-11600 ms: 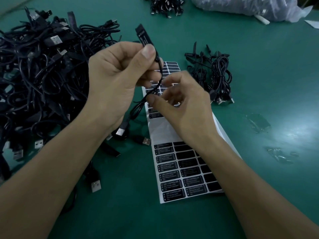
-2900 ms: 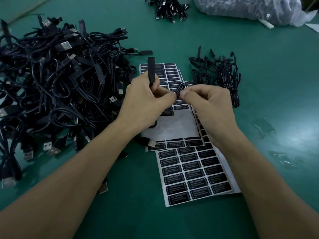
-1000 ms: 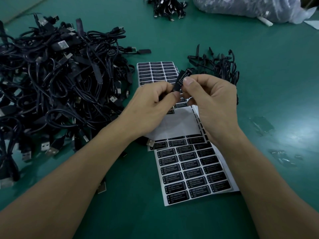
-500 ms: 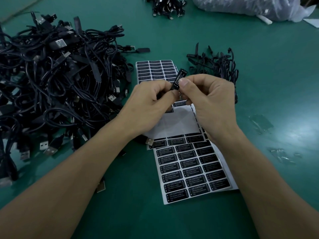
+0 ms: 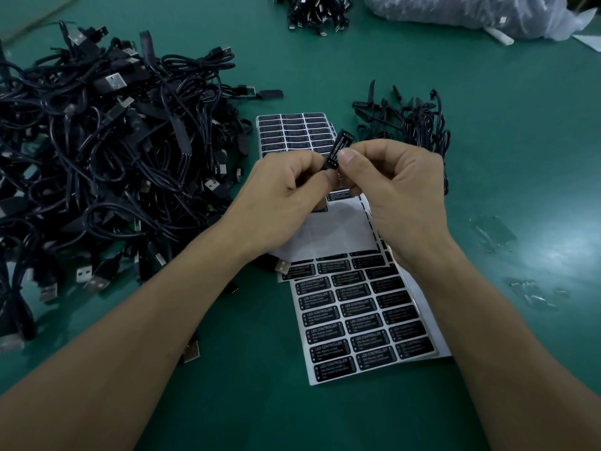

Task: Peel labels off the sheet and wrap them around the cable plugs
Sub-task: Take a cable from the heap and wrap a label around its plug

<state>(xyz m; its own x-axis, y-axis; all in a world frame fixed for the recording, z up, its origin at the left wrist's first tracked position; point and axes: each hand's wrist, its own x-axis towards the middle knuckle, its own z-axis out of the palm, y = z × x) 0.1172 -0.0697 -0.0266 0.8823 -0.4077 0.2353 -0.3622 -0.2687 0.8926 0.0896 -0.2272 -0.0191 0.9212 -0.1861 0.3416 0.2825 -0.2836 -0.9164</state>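
Note:
Over the middle of the table, my left hand (image 5: 286, 193) and my right hand (image 5: 393, 190) meet at a small black cable plug (image 5: 338, 148). A black label with white print lies on the plug, which tilts up to the right. Both thumbs and forefingers pinch the plug's lower end. The cable itself is hidden behind my hands. Under them lies the label sheet (image 5: 361, 320) with several rows of black labels and a bare white patch in its middle.
A big tangle of black USB cables (image 5: 107, 157) fills the left side. A smaller bundle of cables (image 5: 413, 125) lies beyond my right hand. Another cable bunch (image 5: 315, 11) and a clear plastic bag (image 5: 455, 11) sit at the far edge. Scraps of clear film (image 5: 494, 232) lie right.
Both hands have stayed together over the sheet. The plug has tipped from upright in my left hand to slanting right, with the label now on it and my right thumb pressing it.

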